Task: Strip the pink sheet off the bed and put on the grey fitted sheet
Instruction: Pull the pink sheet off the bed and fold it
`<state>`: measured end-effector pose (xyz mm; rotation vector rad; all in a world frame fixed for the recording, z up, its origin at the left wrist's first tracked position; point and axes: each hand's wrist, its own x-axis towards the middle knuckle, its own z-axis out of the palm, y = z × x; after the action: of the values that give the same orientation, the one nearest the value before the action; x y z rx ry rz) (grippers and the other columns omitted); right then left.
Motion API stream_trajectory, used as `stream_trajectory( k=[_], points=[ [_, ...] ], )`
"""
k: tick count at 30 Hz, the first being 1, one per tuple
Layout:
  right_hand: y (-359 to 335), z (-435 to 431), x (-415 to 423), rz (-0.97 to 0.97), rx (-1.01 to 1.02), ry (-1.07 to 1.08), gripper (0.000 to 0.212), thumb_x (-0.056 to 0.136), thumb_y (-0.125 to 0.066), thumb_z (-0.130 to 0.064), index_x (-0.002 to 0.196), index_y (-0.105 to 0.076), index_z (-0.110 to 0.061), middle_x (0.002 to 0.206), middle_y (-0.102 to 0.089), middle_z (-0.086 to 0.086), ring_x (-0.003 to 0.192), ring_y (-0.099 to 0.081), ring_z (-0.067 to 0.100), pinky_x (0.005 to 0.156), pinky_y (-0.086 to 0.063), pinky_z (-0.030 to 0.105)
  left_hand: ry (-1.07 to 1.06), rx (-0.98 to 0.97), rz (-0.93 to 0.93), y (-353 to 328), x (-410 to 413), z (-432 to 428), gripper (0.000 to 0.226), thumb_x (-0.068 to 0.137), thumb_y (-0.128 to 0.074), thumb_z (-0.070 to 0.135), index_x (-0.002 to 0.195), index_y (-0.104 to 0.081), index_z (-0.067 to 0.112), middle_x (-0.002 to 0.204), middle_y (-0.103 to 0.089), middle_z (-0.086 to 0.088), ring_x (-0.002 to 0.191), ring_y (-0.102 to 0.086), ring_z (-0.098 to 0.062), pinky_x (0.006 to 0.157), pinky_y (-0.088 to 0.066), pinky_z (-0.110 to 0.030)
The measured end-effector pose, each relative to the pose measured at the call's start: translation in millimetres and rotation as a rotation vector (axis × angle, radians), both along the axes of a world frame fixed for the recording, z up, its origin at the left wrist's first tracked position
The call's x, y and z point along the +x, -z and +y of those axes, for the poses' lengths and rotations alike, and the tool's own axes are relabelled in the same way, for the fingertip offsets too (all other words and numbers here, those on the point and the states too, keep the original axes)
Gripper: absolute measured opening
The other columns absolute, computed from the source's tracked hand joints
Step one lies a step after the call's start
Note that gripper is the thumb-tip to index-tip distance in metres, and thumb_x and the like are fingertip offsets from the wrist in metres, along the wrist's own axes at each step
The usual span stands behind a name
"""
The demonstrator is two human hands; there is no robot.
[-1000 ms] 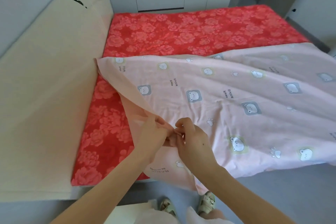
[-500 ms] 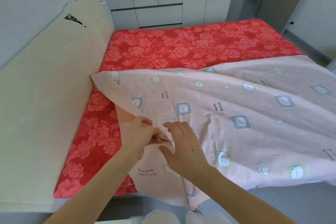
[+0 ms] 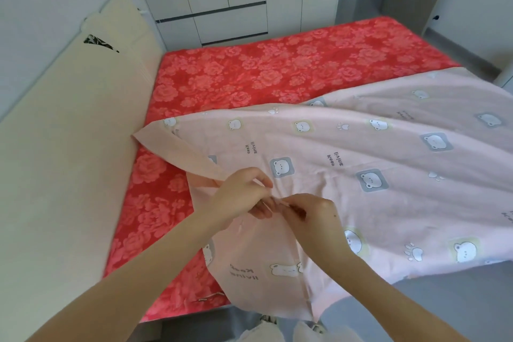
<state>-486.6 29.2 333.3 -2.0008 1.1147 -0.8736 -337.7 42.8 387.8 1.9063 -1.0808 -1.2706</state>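
Head view, my log. Left grip (image 3: 238,197): forearm in from lower left, fingers curled, pinching a fold of the pink sheet (image 3: 374,153). Right grip (image 3: 316,219): just beside it, knuckles up, pinching the same fold. Sheet spreads rightward from both; red floral bed (image 3: 249,78) lies beyond and to the left.

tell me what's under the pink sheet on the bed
A red floral cover shows where the pink sheet is peeled back, and runs under its edge. Whatever lies beneath the draped right part is hidden. The left hand and right hand pinch the sheet.
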Motion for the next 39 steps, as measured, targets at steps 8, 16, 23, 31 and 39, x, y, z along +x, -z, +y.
stream_trajectory(
  k=[8, 16, 23, 31, 39],
  points=[
    [-32.1, -19.1, -48.3, -0.054, 0.283, 0.211, 0.011, 0.084, -0.070, -0.012, 0.074, -0.075, -0.012, 0.062, -0.065, -0.002, 0.054, -0.048, 0.003, 0.055, -0.037, 0.012, 0.456, -0.547, -0.636, 41.5, 61.9, -31.0, 0.008, 0.076, -0.065, 0.032, 0.077, -0.068, 0.025, 0.082, -0.063, 0.015, 0.079, -0.053, -0.002, 0.073, -0.039, -0.021],
    [-62.6, -10.4, -97.9, -0.129, 0.346, 0.461, 0.013, 0.086, -0.066, -0.008, 0.078, -0.074, -0.013, 0.083, -0.072, 0.011, 0.081, -0.063, 0.029, 0.074, -0.044, 0.023, 0.671, -0.844, -0.876, 90.6, 54.3, -86.9, 0.038, 0.061, -0.084, 0.024, 0.096, -0.070, 0.019, 0.109, -0.062, -0.002, 0.099, -0.049, -0.023, 0.082, -0.049, -0.041],
    [-75.4, 9.0, -131.4, -0.210, 0.264, 0.706, 0.012, 0.079, -0.071, -0.009, 0.082, -0.076, -0.020, 0.084, -0.074, 0.007, 0.081, -0.066, 0.019, 0.093, -0.047, 0.046, 0.814, -1.206, -0.609, 111.3, 6.0, -105.1, 0.018, 0.074, -0.072, 0.028, 0.083, -0.062, 0.016, 0.097, -0.062, -0.001, 0.095, -0.048, -0.019, 0.083, -0.038, -0.028],
    [-84.4, 18.8, -141.3, -0.206, 0.183, 0.778, 0.025, 0.083, -0.066, 0.001, 0.081, -0.075, -0.022, 0.083, -0.074, 0.005, 0.081, -0.067, 0.022, 0.092, -0.049, 0.042, 0.761, -1.442, -0.757, 129.7, -43.1, -84.7, 0.022, 0.068, -0.072, 0.009, 0.080, -0.071, 0.027, 0.098, -0.062, -0.005, 0.087, -0.050, -0.026, 0.074, -0.037, -0.037],
    [-90.3, 9.3, -151.6, -0.186, 0.160, 0.746, 0.040, 0.082, -0.067, 0.002, 0.070, -0.075, -0.035, 0.080, -0.074, -0.006, 0.077, -0.066, 0.012, 0.085, -0.051, 0.030, 0.597, -1.427, -0.778, 130.6, -75.3, -81.5, 0.018, 0.064, -0.068, -0.001, 0.071, -0.066, 0.016, 0.082, -0.064, -0.003, 0.073, -0.049, -0.025, 0.070, -0.036, -0.036]
  ],
)
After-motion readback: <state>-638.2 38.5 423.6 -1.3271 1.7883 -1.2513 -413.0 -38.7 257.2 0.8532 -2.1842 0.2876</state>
